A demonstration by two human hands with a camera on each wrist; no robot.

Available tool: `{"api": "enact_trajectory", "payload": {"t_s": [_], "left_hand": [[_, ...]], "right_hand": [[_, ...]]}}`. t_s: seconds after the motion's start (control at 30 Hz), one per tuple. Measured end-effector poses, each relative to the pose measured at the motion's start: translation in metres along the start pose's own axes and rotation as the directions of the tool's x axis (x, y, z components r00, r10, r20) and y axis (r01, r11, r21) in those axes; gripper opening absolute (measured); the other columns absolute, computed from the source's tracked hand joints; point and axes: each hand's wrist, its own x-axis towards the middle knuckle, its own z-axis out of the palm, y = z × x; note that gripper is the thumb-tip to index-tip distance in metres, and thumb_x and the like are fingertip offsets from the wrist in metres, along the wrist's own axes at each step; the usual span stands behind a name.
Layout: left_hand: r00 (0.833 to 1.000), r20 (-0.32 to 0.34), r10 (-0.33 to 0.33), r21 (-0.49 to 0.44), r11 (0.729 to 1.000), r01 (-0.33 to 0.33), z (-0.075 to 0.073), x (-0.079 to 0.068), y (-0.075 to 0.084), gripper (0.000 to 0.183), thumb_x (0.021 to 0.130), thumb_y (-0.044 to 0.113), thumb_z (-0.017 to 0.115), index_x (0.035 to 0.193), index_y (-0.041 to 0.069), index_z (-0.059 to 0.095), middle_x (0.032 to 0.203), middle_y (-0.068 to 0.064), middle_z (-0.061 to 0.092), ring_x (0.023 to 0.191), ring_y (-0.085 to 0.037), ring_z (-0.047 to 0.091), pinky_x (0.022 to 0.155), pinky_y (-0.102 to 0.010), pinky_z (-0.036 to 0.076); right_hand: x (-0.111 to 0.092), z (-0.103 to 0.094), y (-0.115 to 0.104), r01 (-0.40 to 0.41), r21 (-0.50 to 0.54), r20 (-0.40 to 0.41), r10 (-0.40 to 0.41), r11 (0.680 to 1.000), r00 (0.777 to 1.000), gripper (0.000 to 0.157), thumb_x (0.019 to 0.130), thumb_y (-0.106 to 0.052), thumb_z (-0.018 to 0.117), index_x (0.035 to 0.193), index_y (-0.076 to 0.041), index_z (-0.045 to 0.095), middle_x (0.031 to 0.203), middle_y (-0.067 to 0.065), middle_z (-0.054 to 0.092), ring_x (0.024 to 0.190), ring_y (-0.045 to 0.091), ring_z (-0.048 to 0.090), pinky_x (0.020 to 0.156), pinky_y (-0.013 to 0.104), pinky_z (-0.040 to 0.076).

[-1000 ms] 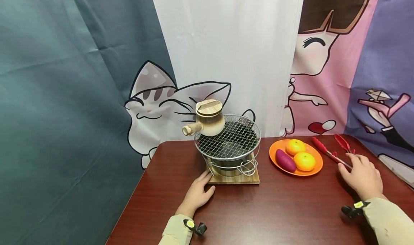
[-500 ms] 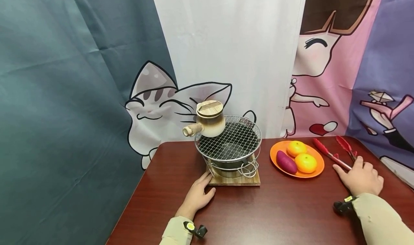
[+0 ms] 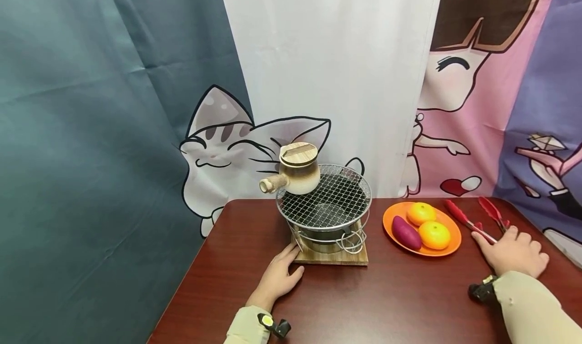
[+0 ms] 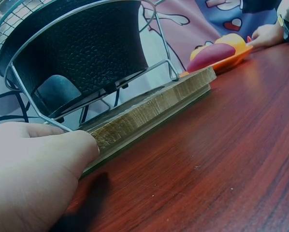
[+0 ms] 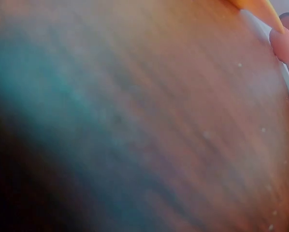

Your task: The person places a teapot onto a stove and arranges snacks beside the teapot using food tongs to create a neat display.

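Observation:
My left hand (image 3: 276, 279) rests by the near-left corner of a wooden board (image 3: 334, 257), its fingers stretched along the side and thumb spread in front. In the left wrist view, the thumb (image 4: 81, 145) lies against the board's edge. On that board stands a dark round grill stove in a wire frame, topped by a wire mesh (image 3: 336, 200). A lidded clay pot (image 3: 302, 177) with a side handle sits on the mesh. At the right, my right hand (image 3: 518, 253) grips the near end of red-tipped tongs (image 3: 473, 226), which lie spread on the table.
Left of the tongs, an orange plate (image 3: 438, 253) bears two oranges (image 3: 434, 235) and a purple sweet potato (image 3: 406, 233). A curtain (image 3: 354, 71) with cartoon prints hangs right behind the reddish-brown table (image 3: 354, 303). The right wrist view is mostly blurred.
The head view has shifted slightly, so things appear lower and farther right. My right hand has turned and settled lower over the tongs' near end. My left hand stays by the board.

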Motion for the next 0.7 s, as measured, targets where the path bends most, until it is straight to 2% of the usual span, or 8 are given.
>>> {"api": "enact_trajectory", "payload": {"t_s": [0.17,0.33,0.53,0.7], "left_hand": [[1.0,-0.014,0.017,0.01,1.0,-0.017,0.0,0.0,-0.001,0.057,0.09,0.025,0.065,0.144,0.008,0.057,0.152,-0.009,0.05,0.134,-0.031,0.052,0.105,-0.051,0.044],[1.0,-0.004,0.0,-0.001,1.0,0.0,0.0,0.0,-0.001,0.057,0.091,0.026,0.065,0.144,0.009,0.057,0.152,-0.008,0.05,0.136,-0.03,0.051,0.106,-0.05,0.043],[1.0,-0.009,0.0,-0.01,1.0,0.0,0.0,0.0,-0.001,0.057,0.091,0.026,0.065,0.145,0.01,0.057,0.153,-0.007,0.049,0.137,-0.028,0.05,0.107,-0.05,0.043],[0.999,-0.041,0.029,-0.009,1.0,-0.029,-0.001,0.001,-0.001,0.056,0.09,0.023,0.065,0.143,0.008,0.058,0.151,-0.008,0.052,0.134,-0.03,0.052,0.104,-0.052,0.045]], "right_hand": [[-0.006,-0.008,-0.009,-0.026,-0.002,0.018,0.026,1.0,1.0,0.12,0.086,-0.085,0.033,0.139,0.022,0.023,0.123,0.046,0.034,0.108,0.061,0.036,0.088,0.068,0.036],[-0.011,-0.015,-0.014,-0.056,0.013,0.039,0.056,0.998,0.998,0.118,0.087,-0.085,0.031,0.138,0.021,0.024,0.12,0.047,0.032,0.108,0.062,0.038,0.088,0.067,0.038],[0.006,-0.002,0.002,-0.075,0.007,0.102,0.074,0.997,0.992,0.12,0.083,-0.09,0.03,0.13,0.021,0.028,0.114,0.048,0.03,0.103,0.062,0.039,0.084,0.067,0.04],[0.014,0.002,0.007,-0.09,0.018,0.137,0.087,0.996,0.987,0.122,0.08,-0.092,0.031,0.132,0.019,0.029,0.113,0.047,0.03,0.101,0.062,0.04,0.084,0.067,0.039]]}}
